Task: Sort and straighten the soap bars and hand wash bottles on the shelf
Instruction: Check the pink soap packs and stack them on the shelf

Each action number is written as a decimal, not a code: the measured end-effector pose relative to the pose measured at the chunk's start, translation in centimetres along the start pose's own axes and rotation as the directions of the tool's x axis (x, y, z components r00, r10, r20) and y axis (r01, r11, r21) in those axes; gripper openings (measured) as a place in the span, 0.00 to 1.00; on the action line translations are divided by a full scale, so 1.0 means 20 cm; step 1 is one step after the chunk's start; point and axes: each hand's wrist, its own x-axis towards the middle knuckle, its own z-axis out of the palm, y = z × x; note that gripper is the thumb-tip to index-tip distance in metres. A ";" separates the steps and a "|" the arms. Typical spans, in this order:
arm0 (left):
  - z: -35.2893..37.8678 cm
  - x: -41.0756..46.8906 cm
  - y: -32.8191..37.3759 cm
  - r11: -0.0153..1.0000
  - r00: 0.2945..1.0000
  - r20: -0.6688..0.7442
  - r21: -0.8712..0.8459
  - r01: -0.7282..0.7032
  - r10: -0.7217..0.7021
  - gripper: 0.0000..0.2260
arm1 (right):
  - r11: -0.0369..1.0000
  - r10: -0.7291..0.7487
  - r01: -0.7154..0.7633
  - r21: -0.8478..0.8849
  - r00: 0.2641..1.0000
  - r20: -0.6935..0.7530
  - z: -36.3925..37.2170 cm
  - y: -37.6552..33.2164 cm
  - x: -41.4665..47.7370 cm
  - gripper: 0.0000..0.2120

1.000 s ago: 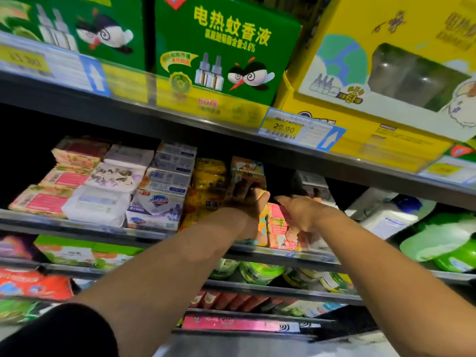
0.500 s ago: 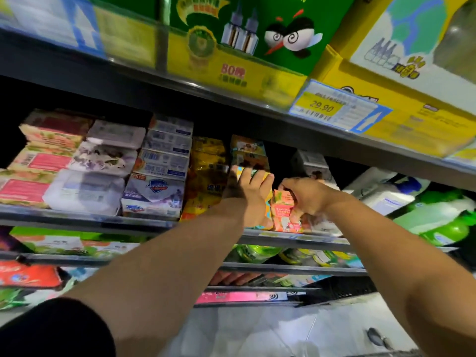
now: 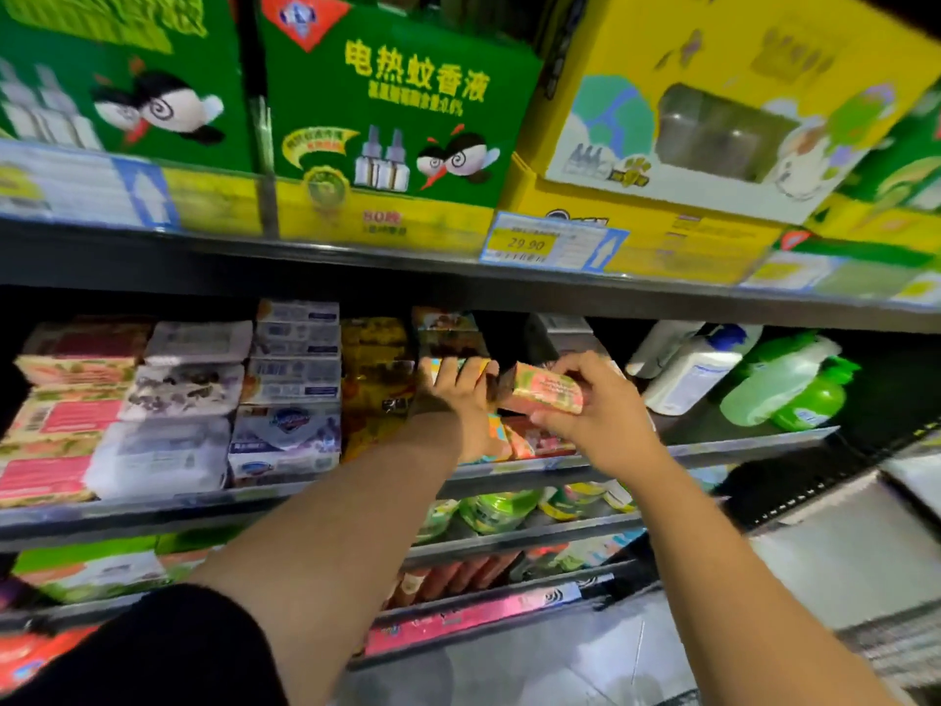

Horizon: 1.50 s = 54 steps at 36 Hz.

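Pinches one pink-green bar (image 3: 547,394) in the right hand (image 3: 596,417), thumb below and fingers curled on top, lifted just above the shelf (image 3: 738,443) edge. Presses the left hand (image 3: 458,400), fingers straight, against a stack of bars (image 3: 501,438) beside it. Leaves four tilted bottles further right: two white bottles (image 3: 697,374), two green bottles (image 3: 794,394). Overhead, two green cartons (image 3: 397,94), one yellow carton (image 3: 713,53).
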 end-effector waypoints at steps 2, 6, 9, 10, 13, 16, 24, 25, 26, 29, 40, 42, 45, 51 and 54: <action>-0.05 -0.05 0.01 0.999 0.998 0.057 -0.036 0.008 -0.006 0.46 | 0.979 0.023 -0.016 0.202 0.999 -0.029 0.01 -0.05 -0.07 0.25; -0.16 -0.16 0.01 0.986 0.979 0.204 -0.161 0.049 -0.016 0.32 | 0.944 0.032 0.004 0.331 0.994 -0.104 0.02 -0.12 -0.19 0.24; -0.16 -0.16 -0.01 0.982 0.999 0.033 -0.190 -0.012 0.019 0.39 | 0.926 0.052 0.001 0.377 0.990 -0.132 -0.01 -0.15 -0.27 0.26; -0.16 -0.16 -0.02 0.977 1.000 -0.024 -0.214 -0.009 0.004 0.39 | 0.903 0.079 -0.011 0.429 0.987 -0.141 -0.03 -0.16 -0.29 0.26; -0.16 -0.27 -0.02 0.920 0.991 -0.130 -0.384 -0.081 0.033 0.34 | 0.846 0.119 0.008 0.533 0.972 -0.203 -0.08 -0.20 -0.37 0.28; -0.12 -0.46 -0.06 0.783 0.878 -0.424 -0.459 -0.420 0.223 0.46 | 0.756 0.156 0.040 0.653 0.958 -0.239 -0.10 -0.25 -0.41 0.23; -0.13 -0.80 -0.18 0.639 0.741 -0.632 -0.476 -0.604 0.230 0.36 | 0.532 0.243 -0.237 0.813 0.962 0.122 0.10 -0.37 -0.44 0.11; -0.12 -0.81 -0.21 0.651 0.730 -0.646 -0.459 -0.604 0.222 0.31 | 0.526 0.238 -0.290 0.800 0.953 0.189 0.13 -0.38 -0.44 0.11; -0.10 -0.82 -0.25 0.660 0.732 -0.647 -0.456 -0.597 0.214 0.28 | 0.514 0.246 -0.344 0.786 0.937 0.250 0.16 -0.42 -0.43 0.13; -0.08 -0.85 -0.33 0.697 0.764 -0.626 -0.478 -0.534 0.156 0.23 | 0.482 0.253 -0.413 0.773 0.910 0.328 0.23 -0.47 -0.42 0.15; -0.11 -1.07 -0.42 0.110 0.872 -0.307 -0.952 -0.287 -0.381 0.19 | 0.724 0.139 -0.421 0.547 0.866 0.481 0.40 -0.64 -0.41 0.24; -0.12 -1.10 -0.42 0.109 0.859 -0.265 -0.964 -0.242 -0.438 0.19 | 0.714 0.174 -0.412 0.566 0.888 0.427 0.44 -0.69 -0.40 0.20; -0.11 -1.15 -0.47 0.145 0.865 -0.271 -0.962 -0.230 -0.423 0.17 | 0.665 0.179 -0.375 0.646 0.920 0.350 0.50 -0.74 -0.40 0.13; -0.03 -1.23 -0.69 0.300 0.937 -0.337 -0.907 -0.296 -0.091 0.26 | 0.444 0.220 -0.471 0.762 0.882 0.417 0.58 -0.82 -0.41 0.03; 0.01 -1.24 -0.80 0.647 0.882 -0.456 -0.710 -0.279 -0.119 0.36 | 0.323 0.182 -0.563 0.761 0.826 0.533 0.62 -0.88 -0.41 0.07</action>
